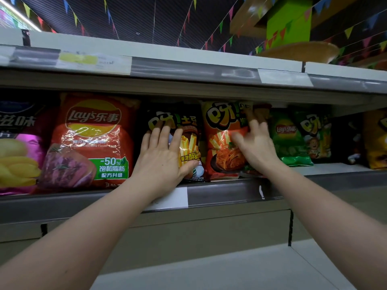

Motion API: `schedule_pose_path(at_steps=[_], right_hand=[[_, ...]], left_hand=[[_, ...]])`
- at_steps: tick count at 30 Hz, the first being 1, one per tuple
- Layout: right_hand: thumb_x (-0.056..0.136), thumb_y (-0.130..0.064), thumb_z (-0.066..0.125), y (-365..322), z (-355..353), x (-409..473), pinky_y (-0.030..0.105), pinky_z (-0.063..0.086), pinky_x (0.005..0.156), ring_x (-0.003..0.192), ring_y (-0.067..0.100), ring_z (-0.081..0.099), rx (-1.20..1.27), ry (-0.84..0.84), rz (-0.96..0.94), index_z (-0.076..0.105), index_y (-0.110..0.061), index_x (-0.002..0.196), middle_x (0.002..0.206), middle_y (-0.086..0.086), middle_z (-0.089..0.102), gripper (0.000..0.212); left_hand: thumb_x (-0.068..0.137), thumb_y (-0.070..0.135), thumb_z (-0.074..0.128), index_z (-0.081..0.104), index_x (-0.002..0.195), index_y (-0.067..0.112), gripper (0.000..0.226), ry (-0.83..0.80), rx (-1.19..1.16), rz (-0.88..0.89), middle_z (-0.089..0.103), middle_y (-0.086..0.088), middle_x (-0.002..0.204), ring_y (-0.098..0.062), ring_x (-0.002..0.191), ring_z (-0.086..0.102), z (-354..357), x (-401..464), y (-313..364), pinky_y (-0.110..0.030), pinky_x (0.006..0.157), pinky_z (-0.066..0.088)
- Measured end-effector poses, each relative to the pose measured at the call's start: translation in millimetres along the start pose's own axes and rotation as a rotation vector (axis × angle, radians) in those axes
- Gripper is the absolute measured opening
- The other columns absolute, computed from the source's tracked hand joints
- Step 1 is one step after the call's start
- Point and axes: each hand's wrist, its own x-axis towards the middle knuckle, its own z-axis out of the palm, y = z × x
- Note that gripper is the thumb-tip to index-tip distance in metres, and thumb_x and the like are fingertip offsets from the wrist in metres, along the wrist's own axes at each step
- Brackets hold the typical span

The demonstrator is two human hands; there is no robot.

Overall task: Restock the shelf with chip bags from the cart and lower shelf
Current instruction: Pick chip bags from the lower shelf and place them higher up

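Chip bags stand in a row on the grey shelf point(230, 191). My left hand point(161, 155) lies flat with spread fingers on a black and yellow fries bag point(188, 143), thumb along its lower front. My right hand point(255, 143) presses with straight fingers on the orange fries bag point(222, 130) beside it; motion blur hides the fingertips. Both bags stand upright and touch each other.
A large red Lay's bag point(92, 141) and a purple bag point(18, 155) stand to the left. Green bags point(291, 139) and a yellow bag point(377, 141) stand to the right, with bare shelf in front of them. Another shelf point(188, 68) hangs close above.
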Motion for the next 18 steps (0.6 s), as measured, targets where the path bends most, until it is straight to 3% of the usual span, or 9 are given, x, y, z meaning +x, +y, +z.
schedule_pose_path(at_steps=[3, 8, 13, 18], right_hand=[[0.086, -0.049, 0.057, -1.2, -0.5, -3.5, 0.038, 0.039, 0.096, 0.115, 0.029, 0.045, 0.043, -0.094, -0.032, 0.035, -0.017, 0.138, 0.122, 0.01, 0.039, 0.064], [0.09, -0.05, 0.051, -2.0, 6.0, -4.5, 0.038, 0.04, 0.091, 0.114, 0.033, 0.047, 0.003, -0.111, 0.004, 0.037, -0.01, 0.13, 0.123, 0.013, 0.041, 0.059], [0.087, -0.059, 0.049, -1.6, 7.0, -6.9, 0.05, 0.035, 0.101, 0.12, 0.037, 0.042, -0.102, 0.009, -0.041, 0.037, -0.008, 0.134, 0.127, 0.019, 0.043, 0.07], [0.084, -0.057, 0.043, -23.7, 7.9, -19.0, 0.042, 0.012, 0.115, 0.144, 0.03, 0.013, -0.048, 0.145, -0.134, 0.027, -0.014, 0.147, 0.153, 0.016, 0.022, 0.078]], left_hand=[[0.09, 0.067, 0.022, -0.006, 0.151, 0.017, 0.084, 0.009, 0.008, 0.004, -0.001, -0.011, 0.157, -0.03, 0.144, -0.002, -0.8, -0.4, -0.5, -0.042, 0.117, -0.003], [0.091, 0.066, 0.024, -0.002, 0.151, 0.016, 0.082, 0.026, 0.024, -0.018, 0.003, -0.012, 0.156, -0.03, 0.144, 0.001, -0.3, 0.9, 2.0, -0.044, 0.116, -0.001], [0.09, 0.068, 0.023, -0.001, 0.152, 0.017, 0.083, 0.104, -0.022, -0.012, 0.003, -0.01, 0.158, -0.029, 0.146, 0.0, -1.4, -3.4, -0.4, -0.043, 0.117, -0.003], [0.086, 0.07, 0.018, 0.014, 0.152, 0.016, 0.085, 0.266, -0.204, 0.023, 0.009, -0.009, 0.159, -0.024, 0.147, 0.0, -2.8, -23.0, -4.7, -0.037, 0.116, -0.003]])
